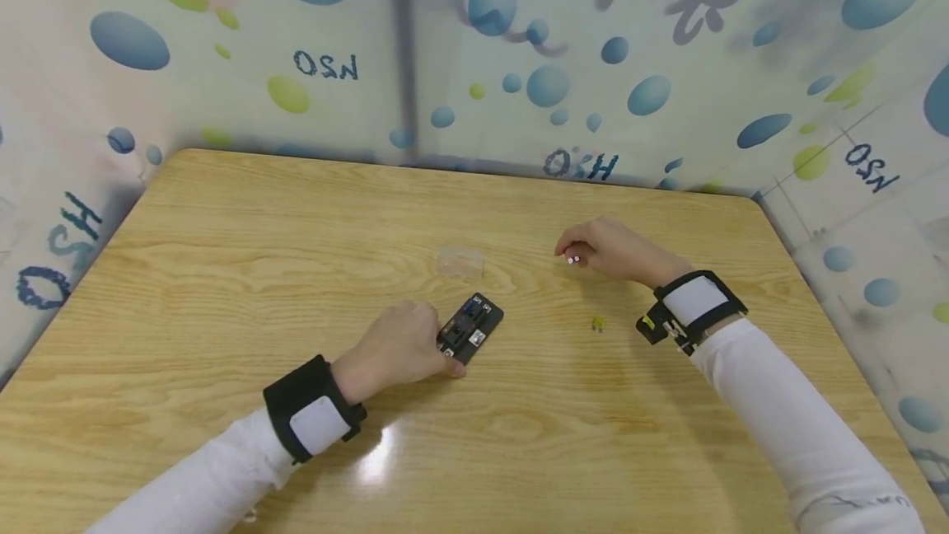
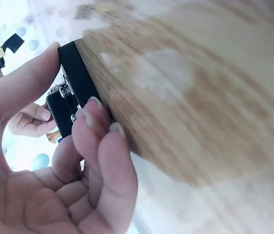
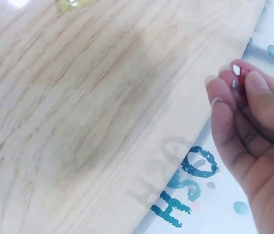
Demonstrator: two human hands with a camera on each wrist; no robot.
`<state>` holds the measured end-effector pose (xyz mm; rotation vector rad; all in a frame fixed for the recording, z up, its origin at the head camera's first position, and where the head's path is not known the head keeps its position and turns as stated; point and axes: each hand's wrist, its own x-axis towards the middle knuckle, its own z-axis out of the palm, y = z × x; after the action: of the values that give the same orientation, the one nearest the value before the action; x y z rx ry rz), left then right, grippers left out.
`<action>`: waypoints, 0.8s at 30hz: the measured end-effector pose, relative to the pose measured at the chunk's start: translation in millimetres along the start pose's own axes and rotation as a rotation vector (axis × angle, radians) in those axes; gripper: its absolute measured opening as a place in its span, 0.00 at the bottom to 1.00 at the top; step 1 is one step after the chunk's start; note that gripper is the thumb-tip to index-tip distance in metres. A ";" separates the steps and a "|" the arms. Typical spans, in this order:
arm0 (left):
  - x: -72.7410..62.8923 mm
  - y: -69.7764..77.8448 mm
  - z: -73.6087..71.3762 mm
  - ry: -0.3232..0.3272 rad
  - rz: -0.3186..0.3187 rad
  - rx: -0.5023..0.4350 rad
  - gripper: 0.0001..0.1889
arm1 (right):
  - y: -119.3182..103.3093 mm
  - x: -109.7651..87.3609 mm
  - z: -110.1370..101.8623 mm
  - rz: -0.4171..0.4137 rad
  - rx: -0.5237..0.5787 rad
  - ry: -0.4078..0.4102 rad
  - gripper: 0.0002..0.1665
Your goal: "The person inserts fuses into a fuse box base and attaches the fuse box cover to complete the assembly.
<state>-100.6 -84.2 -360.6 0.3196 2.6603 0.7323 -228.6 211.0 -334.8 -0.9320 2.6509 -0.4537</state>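
My left hand [image 1: 396, 353] grips a flat black fuse block [image 1: 482, 321] by its near left end, thumb on one side and fingers on the other. Metal terminals and raised black parts show on the block, and a small amber piece [image 2: 54, 136] appears at its edge in the left wrist view. Farther right, above the table, my right hand [image 1: 611, 250] pinches a small red blade fuse [image 3: 243, 80] between thumb and fingertips, its two silver prongs sticking out. Below that hand lies a small yellow-green blade fuse [image 1: 598, 324]. The fingers partly cover the red fuse.
A clear plastic box [image 1: 460, 262] sits on the wooden table [image 1: 222, 270] just beyond the fuse block. Patterned wall panels [image 1: 460, 64] enclose the table at the back and both sides.
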 end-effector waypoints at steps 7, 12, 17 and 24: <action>-0.9 -0.2 0.3 0.004 0.008 0.000 0.23 | -0.2 2.1 0.4 0.039 0.008 0.027 0.10; -0.6 -0.6 0.5 0.004 0.002 -0.009 0.23 | -3.6 3.1 0.1 0.017 0.014 0.047 0.10; -0.5 -0.9 0.7 0.003 0.001 -0.010 0.23 | -11.0 3.1 -1.3 -0.044 -0.009 0.065 0.07; -1.3 -1.2 0.7 0.004 0.007 -0.021 0.23 | -22.8 4.9 -5.1 -0.083 -0.037 0.091 0.05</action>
<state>-99.3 -85.2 -361.4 0.3228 2.6553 0.7633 -221.7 192.0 -322.2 -1.0599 2.7179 -0.4780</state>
